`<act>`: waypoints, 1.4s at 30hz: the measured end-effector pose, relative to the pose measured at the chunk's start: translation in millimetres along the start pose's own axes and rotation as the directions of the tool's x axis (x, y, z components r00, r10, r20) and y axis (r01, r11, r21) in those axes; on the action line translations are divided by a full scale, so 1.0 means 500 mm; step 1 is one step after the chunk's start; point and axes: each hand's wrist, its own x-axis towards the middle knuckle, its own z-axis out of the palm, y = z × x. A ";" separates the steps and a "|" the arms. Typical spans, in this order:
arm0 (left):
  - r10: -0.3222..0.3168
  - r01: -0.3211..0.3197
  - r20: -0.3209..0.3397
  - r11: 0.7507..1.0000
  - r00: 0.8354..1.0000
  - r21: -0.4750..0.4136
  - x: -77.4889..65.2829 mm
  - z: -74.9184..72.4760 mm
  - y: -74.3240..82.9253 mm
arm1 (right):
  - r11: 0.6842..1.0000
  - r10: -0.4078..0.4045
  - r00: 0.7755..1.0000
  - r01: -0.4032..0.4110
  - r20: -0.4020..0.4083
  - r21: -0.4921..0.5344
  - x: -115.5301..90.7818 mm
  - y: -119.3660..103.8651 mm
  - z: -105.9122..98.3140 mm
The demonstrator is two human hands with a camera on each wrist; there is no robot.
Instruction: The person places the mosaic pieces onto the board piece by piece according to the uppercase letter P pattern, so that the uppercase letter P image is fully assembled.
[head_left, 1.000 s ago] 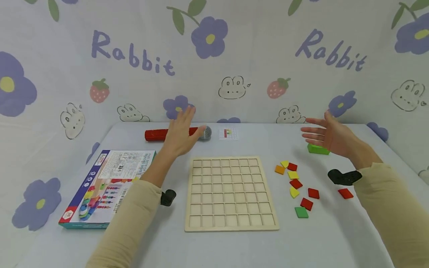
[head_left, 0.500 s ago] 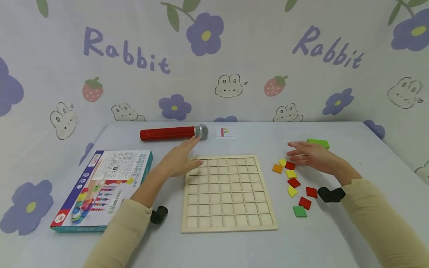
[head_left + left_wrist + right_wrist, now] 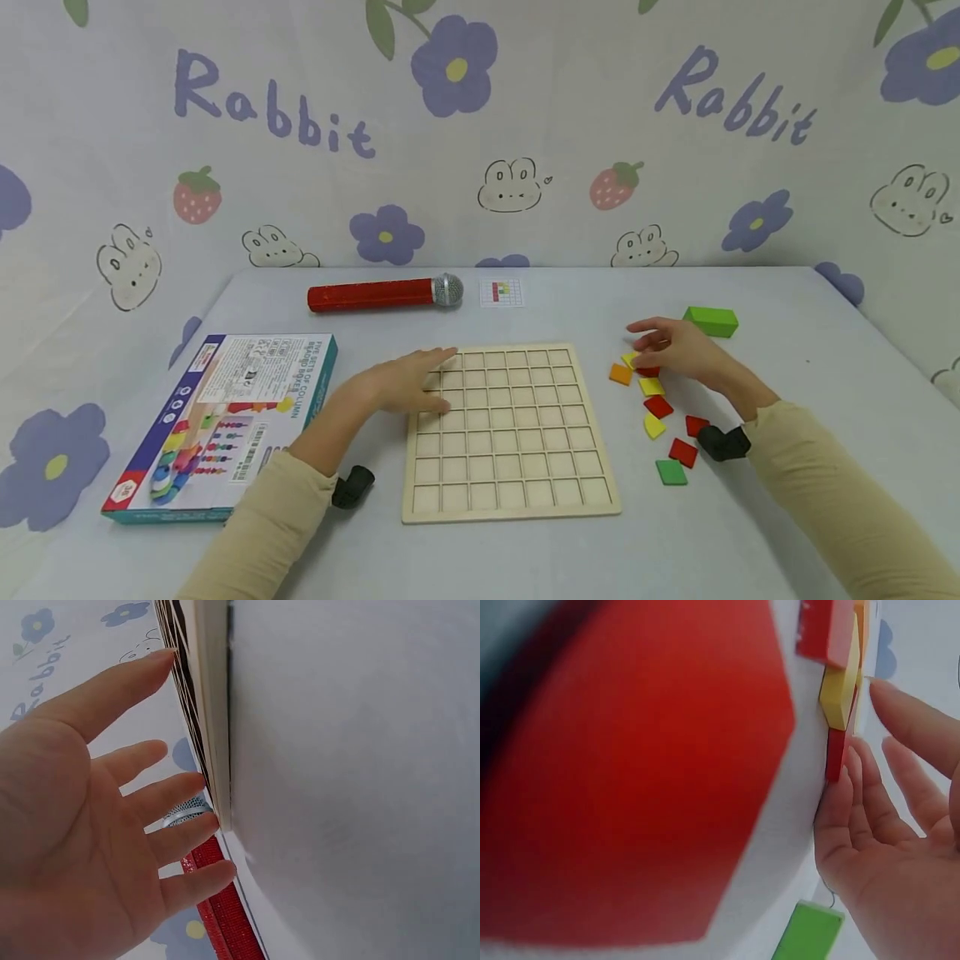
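Observation:
A wooden grid board (image 3: 517,432) lies flat in the middle of the table. My left hand (image 3: 401,383) is at its upper left, fingers spread and the thumb apart, over the edge; the left wrist view has the fingertips close to the board's side (image 3: 215,712), contact unclear. Over the top of the coloured tiles hovers my right hand (image 3: 684,347), fingers loosely bent and nothing pinched. Its thumb and fingertips are by a yellow tile (image 3: 629,358) and a red tile (image 3: 649,372), partly covered. An orange tile (image 3: 620,374) lies just left of them.
More tiles, such as a green tile (image 3: 671,472), lie right of the board. A green block (image 3: 711,322) sits behind my right hand. Further back are a red microphone (image 3: 371,295) and a small pattern card (image 3: 502,292). A flat game box (image 3: 247,417) lies left.
Both hands have come down from above the table. The left has reached the board's upper left side; the right has moved left and nearer the tiles, its fingers bending more.

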 end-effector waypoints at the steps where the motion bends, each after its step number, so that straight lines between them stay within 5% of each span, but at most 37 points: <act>1: -0.003 0.003 0.011 1.000 1.000 -0.001 -0.002 0.001 0.000 | 1.000 0.001 1.000 -0.001 -0.006 -0.015 0.001 -0.001 0.002; 8: -0.074 0.074 0.019 0.997 0.997 0.014 -0.012 0.006 0.001 | 0.997 -0.015 1.000 0.015 -0.005 -0.070 -0.001 -0.016 0.012; 15: -0.056 0.056 0.016 0.998 0.998 -0.002 -0.011 0.007 0.009 | 0.994 -0.005 1.000 0.002 -0.022 -0.112 -0.001 -0.021 0.011; 32: -0.150 0.148 0.009 0.985 0.989 0.089 0.006 0.014 0.039 | 0.992 -0.005 1.000 0.004 -0.009 -0.129 0.001 -0.016 0.006; 42: -0.171 0.166 0.026 0.976 0.985 0.143 0.017 0.020 0.055 | 0.999 -0.026 0.999 0.026 -0.019 -0.027 -0.001 -0.027 -0.003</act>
